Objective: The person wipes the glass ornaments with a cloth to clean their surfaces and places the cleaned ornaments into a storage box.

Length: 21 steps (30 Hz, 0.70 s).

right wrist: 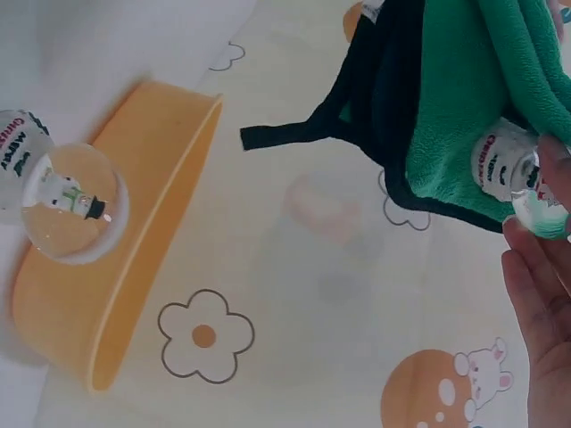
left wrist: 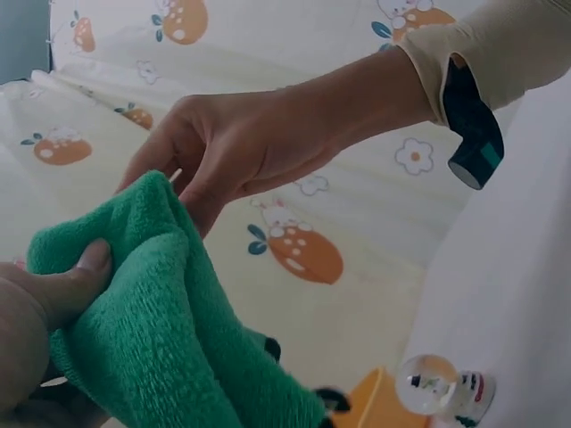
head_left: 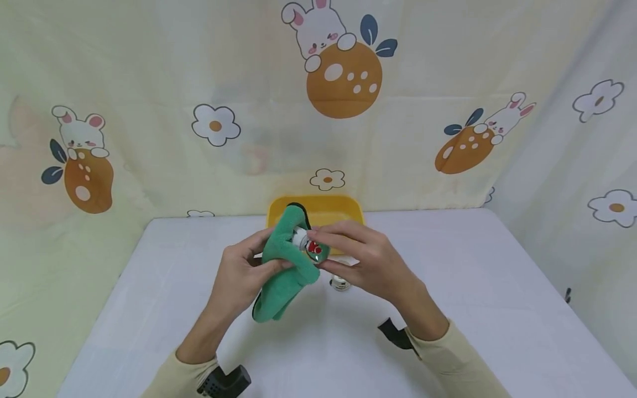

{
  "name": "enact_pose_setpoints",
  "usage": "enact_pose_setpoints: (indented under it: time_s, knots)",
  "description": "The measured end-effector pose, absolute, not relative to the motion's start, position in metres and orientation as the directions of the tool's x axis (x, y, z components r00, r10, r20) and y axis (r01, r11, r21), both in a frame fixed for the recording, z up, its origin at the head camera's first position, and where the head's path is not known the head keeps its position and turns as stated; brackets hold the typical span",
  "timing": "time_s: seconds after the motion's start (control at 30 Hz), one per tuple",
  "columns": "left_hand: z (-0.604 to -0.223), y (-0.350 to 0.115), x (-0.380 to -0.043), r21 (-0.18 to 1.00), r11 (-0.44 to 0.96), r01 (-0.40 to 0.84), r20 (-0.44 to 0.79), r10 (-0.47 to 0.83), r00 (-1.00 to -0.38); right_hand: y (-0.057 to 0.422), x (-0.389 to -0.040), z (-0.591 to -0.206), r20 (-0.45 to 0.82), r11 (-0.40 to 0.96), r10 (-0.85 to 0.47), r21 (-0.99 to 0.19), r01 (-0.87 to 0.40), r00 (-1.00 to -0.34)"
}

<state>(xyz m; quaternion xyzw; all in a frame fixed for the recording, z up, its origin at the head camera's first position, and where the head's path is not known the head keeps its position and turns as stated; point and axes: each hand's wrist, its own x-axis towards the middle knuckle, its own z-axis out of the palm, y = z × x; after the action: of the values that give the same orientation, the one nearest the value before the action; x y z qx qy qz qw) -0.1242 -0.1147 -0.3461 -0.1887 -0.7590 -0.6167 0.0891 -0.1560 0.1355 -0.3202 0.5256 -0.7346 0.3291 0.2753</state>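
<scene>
A green cloth (head_left: 281,296) with a dark edge is gripped by my left hand (head_left: 240,279), the thumb lying over its front fold. My right hand (head_left: 373,260) pinches a small snow globe (head_left: 314,249) by its clear ball, with red showing inside. The globe's white lettered base (right wrist: 500,162) sits against the cloth, partly wrapped by it. In the left wrist view the cloth (left wrist: 152,330) hides this globe. A second snow globe (right wrist: 76,203), with a snowman in it, stands on the table below my right hand.
Behind my hands a yellow plastic tub (head_left: 343,207) stands at the table's back edge. The white table (head_left: 189,237) meets a cream curtain (head_left: 249,66) printed with rabbits, oranges and flowers. A black strap device (head_left: 226,381) sits at my left cuff.
</scene>
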Motion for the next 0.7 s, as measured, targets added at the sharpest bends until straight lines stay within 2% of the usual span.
enact_pose_setpoints:
  time_s: [0.3, 0.53, 0.6, 0.7]
  knots:
    - [-0.346, -0.11, -0.12, 0.869, 0.187, 0.458, 0.436, 0.151, -0.887, 0.131, -0.158, -0.326, 0.794, 0.22, -0.459, -0.333, -0.917, -0.399]
    - [-0.349, -0.106, -0.117, 0.839, 0.204, 0.505, 0.489, 0.127, -0.863, 0.13, -0.155, -0.322, 0.697, 0.223, -0.414, -0.545, -0.808, -0.585]
    - [-0.349, -0.105, -0.117, 0.846, 0.188, 0.5, 0.484, 0.126, -0.866, 0.13, -0.156, -0.323, 0.685, 0.219, -0.409, -0.568, -0.794, -0.603]
    - [-0.351, -0.104, -0.118, 0.862, 0.17, 0.478, 0.465, 0.115, -0.878, 0.13, -0.158, -0.324, 0.691, 0.212, -0.42, -0.555, -0.804, -0.588]
